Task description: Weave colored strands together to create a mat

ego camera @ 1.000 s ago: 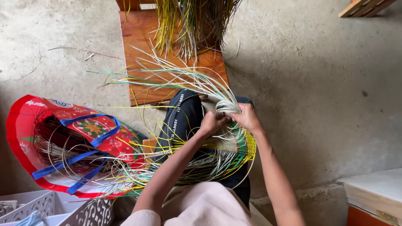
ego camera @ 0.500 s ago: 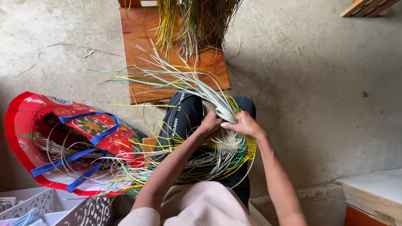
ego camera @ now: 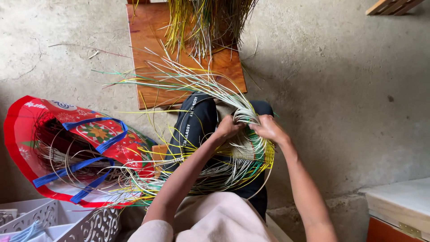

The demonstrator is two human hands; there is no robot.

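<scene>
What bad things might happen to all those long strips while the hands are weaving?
The loose strips fan out past both hands, the left hand and the right hand, so they may tangle or slip free. More strips spill from the red bag beside the knee and might snag.

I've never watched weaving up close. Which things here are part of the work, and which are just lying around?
In the work:
left hand and right hand, both on the woven piece
loose strips

Lying about:
red bag of coiled strips
wooden board
white basket
</scene>
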